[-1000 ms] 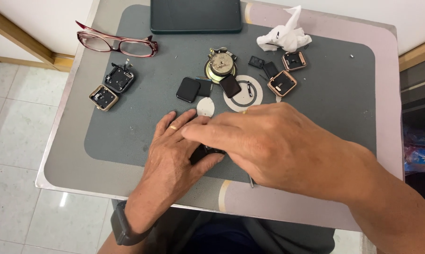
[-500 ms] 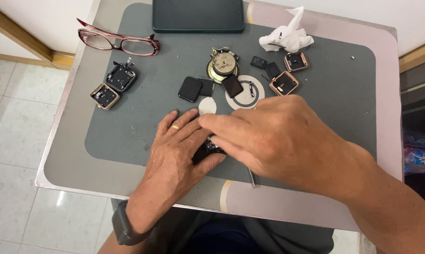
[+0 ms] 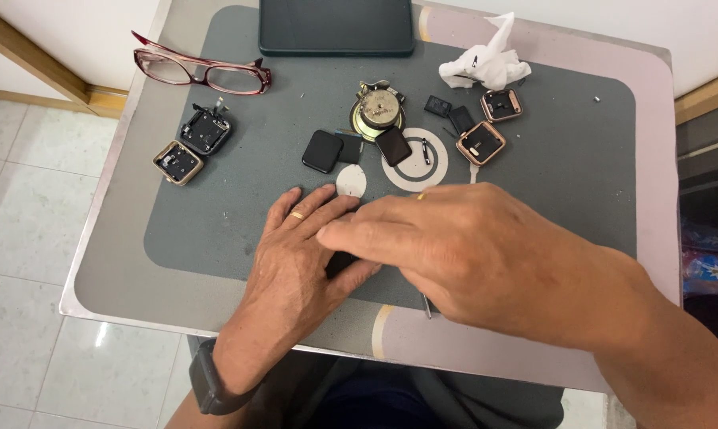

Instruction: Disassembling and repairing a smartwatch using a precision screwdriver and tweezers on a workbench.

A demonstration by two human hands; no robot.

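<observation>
Left hand (image 3: 295, 262) flat, palm down on the grey rubbery mat (image 3: 216, 214), fingers curled around a small dark object (image 3: 341, 262), thumb pressed beneath it; ring on one finger, dark band at the wrist. Right hand (image 3: 470, 254) arched over from the right, knuckles up, fingertips lowered onto the same dark object, grip hidden, so clenched or loose cannot be told. Object mostly covered, near the mat's front edge, just below a thin white disc (image 3: 351, 181). Further back: glossy black rounded-square screens (image 3: 322, 151), a round brass-coloured metal part (image 3: 377, 109), copper-toned square casings (image 3: 480, 143), crumpled white tissue (image 3: 486, 63), red-framed glasses (image 3: 204, 74).
</observation>
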